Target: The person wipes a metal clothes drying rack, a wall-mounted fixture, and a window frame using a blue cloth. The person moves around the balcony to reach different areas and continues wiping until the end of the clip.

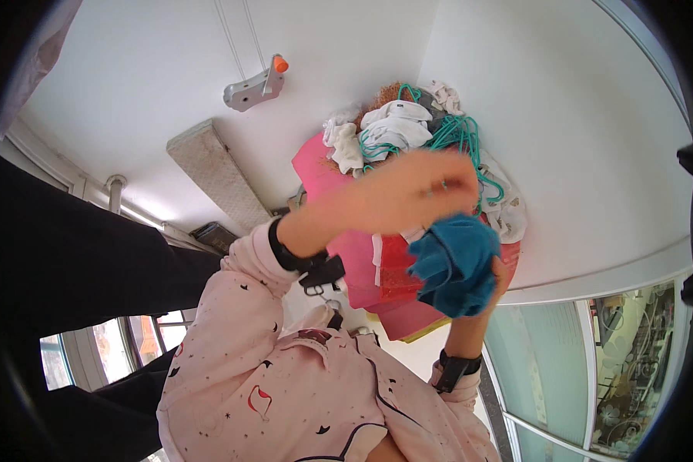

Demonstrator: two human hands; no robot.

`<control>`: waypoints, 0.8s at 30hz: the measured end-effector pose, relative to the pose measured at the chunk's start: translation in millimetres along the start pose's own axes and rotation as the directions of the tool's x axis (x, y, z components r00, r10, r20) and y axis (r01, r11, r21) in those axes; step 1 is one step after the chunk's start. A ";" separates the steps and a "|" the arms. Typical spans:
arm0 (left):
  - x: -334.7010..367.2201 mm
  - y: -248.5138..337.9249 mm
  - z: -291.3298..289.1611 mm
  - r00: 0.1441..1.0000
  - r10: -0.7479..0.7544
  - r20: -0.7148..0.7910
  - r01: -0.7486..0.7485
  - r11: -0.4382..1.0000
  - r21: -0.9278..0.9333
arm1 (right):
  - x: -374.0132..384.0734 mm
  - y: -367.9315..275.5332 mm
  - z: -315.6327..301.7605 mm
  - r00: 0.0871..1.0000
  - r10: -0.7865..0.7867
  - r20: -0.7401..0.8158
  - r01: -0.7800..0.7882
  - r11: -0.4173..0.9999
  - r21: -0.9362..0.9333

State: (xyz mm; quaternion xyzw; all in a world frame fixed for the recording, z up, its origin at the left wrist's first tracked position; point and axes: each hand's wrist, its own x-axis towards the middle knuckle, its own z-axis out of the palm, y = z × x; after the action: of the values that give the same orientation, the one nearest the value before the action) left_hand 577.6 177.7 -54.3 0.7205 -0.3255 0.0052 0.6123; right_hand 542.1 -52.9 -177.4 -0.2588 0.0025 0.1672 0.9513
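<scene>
1. From my remote seat, I have the right hand (498,291) in a clear grip: its fingers are clamped on the blue cloth (458,262), which sits bunched in front of the palm.
2. The left hand (431,189) reaches across just above the cloth. It is blurred, so I cannot tell whether its grip is apart or together, nor whether it touches the fabric.
3. I see the blue cloth held up in front of the right edge of the pink covering (319,173), whose middle shows a red patch (399,269).
4. Toward the far edge of that covering I see a jumbled heap: white clothes (396,123), green hangers (458,135) and, by its right edge, a patterned pale cloth (508,215).
5. On progress, I judge the work to be partway at most. One piece is in hand; it is crumpled, neither spread flat nor folded.
6. What remains, as far as I can tell, is the rest of the heap: the clothes and hangers lie tangled together, and I see no neat pile. The left forearm hides part of the covering, so I cannot rule one out there.
</scene>
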 end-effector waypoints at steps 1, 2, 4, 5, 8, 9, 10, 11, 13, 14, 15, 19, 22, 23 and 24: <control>-3.0 4.5 -9.6 0.996 -0.075 -0.048 0.074 0.997 -0.036 | -7.3 -5.2 3.5 0.997 -0.016 -0.077 0.010 0.997 -0.075; -1.4 8.0 -23.0 0.993 -0.092 -0.079 0.085 0.993 -0.087 | -15.4 -12.3 7.3 0.993 -0.060 -0.106 0.047 0.991 -0.126; 19.3 17.2 -53.9 0.987 -0.063 -0.150 0.042 0.990 -0.138 | -24.8 -28.9 14.3 0.965 -0.251 -0.079 0.222 0.937 -0.271; 26.9 23.7 -67.7 0.976 -0.045 -0.215 0.012 0.988 -0.152 | -28.2 -37.3 18.9 0.940 -0.340 0.013 0.323 0.879 -0.350; 71.5 35.9 -124.3 0.933 -0.021 -0.360 -0.065 0.972 -0.227 | -35.0 -67.4 40.7 0.839 -0.543 -0.048 0.490 0.790 -0.367; 89.6 35.0 -141.1 0.912 -0.047 -0.407 -0.073 0.959 -0.275 | -35.9 -76.5 50.8 0.797 -0.604 0.005 0.553 0.727 -0.407; 115.3 29.9 -156.5 0.866 -0.033 -0.499 -0.131 0.948 -0.290 | -30.1 -84.1 62.3 0.690 -0.724 0.026 0.658 0.612 -0.439; 141.8 27.6 -171.5 0.803 -0.031 -0.595 -0.190 0.933 -0.305 | -25.1 -87.9 75.4 0.592 -0.803 0.073 0.734 0.499 -0.461; 186.3 22.7 -205.6 0.697 -0.107 -0.709 -0.255 0.887 -0.384 | -18.0 -86.8 104.2 0.355 -0.928 0.113 0.814 0.247 -0.526; 205.1 24.8 -225.1 0.662 -0.163 -0.732 -0.280 0.852 -0.442 | -16.6 -84.5 121.5 0.314 -0.925 0.213 0.829 0.157 -0.537; 219.9 27.0 -242.3 0.729 -0.176 -0.662 -0.312 0.775 -0.550 | -12.0 -82.1 140.2 0.270 -0.915 0.299 0.849 0.079 -0.522; 249.8 22.4 -275.3 0.861 -0.117 -0.496 -0.360 0.549 -0.755 | 31.2 -69.8 225.7 0.008 -0.605 0.796 0.374 -0.737 -0.564; 258.3 13.1 -277.7 0.891 -0.092 -0.445 -0.342 0.511 -0.788 | 82.7 -68.5 290.9 0.134 -0.331 0.934 0.098 -0.933 -0.345; 258.8 9.9 -277.8 0.904 -0.075 -0.420 -0.329 0.503 -0.799 | 108.2 -65.6 310.3 0.136 -0.257 0.957 0.103 -0.957 -0.271; 259.4 7.9 -277.6 0.912 -0.060 -0.406 -0.325 0.501 -0.802 | 134.4 -63.8 329.5 0.116 -0.139 0.983 0.137 -0.978 -0.155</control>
State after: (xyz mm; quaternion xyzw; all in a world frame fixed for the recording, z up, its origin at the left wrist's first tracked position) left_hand 886.8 303.2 127.4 0.2793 -0.2147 0.0323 0.9353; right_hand 662.3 100.5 127.0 -0.7323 -0.2948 -0.6135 0.0185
